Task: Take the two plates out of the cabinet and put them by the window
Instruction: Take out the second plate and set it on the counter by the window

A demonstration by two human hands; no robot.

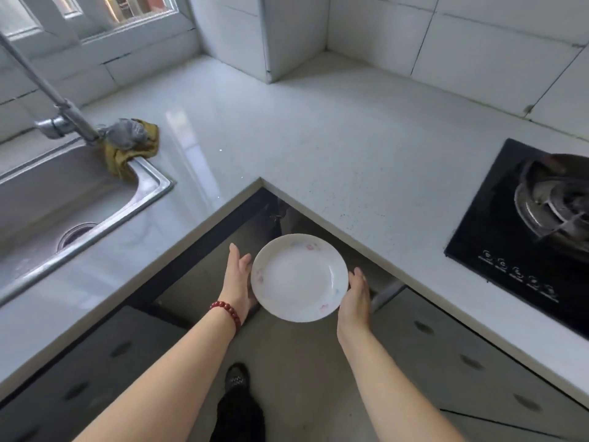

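Two bare forearms rising from the bottom edge toward the centre of the frame, with a dark shoe [237, 378] on the grey floor between them. Left hand [237, 279] cupped against the left rim of a white plate [299, 277], fingers reaching under it, thumb up near the edge; red bead bracelet [227, 314] around that wrist. Right hand [355, 298] pressed to the right rim, fingers curled beneath, so both hands grip the same plate from opposite sides. Plate held level, face up, faint pink and blue marks around its border, just below centre of the frame, in front of the inner corner of the L-shaped counter. Cannot tell whether a second plate lies underneath it. Dark open cabinet [255, 218] directly behind the plate, under the counter corner; grey cabinet fronts with oval handles at lower left and lower right. Pale worktop [287, 129] spreading across the middle of the frame. Steel sink [63, 199] at left, with a metal tap [57, 119] above it and a yellow-and-grey cloth [134, 141] draped over its far corner. Black gas hob [526, 224] at the right edge. Window [105, 14] in the upper left, above a tiled sill, well apart from the plate. White tiled walls along the top
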